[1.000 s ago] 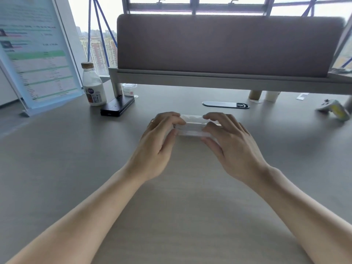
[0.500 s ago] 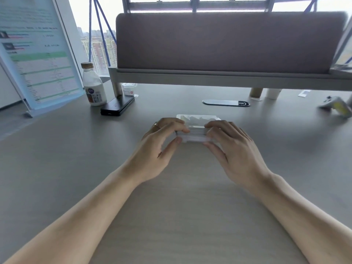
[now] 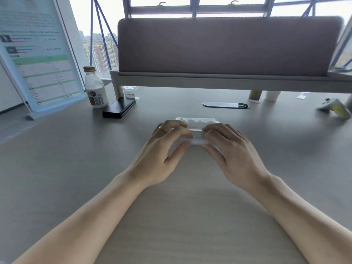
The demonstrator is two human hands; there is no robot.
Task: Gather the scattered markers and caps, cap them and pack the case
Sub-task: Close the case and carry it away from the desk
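Observation:
A clear plastic case (image 3: 197, 130) lies on the grey desk straight ahead of me. Its transparent lid (image 3: 198, 121) tilts up at the far side. My left hand (image 3: 163, 149) grips the case's left end, fingers curled over the top and thumb at the near edge. My right hand (image 3: 232, 149) grips the right end the same way. Much of the case is hidden under my fingers. I cannot tell what lies inside it. No loose markers or caps show on the desk.
A milk bottle (image 3: 95, 88) and a black flat device (image 3: 119, 109) stand at the back left, beside a slanted printed board (image 3: 38, 60). A grey divider panel (image 3: 228, 46) closes the back. A game controller (image 3: 335, 109) lies far right, two cups (image 3: 263, 95) under the divider.
The case's lid has lifted at the far side while both hands kept hold of the ends. The hands shifted slightly toward me.

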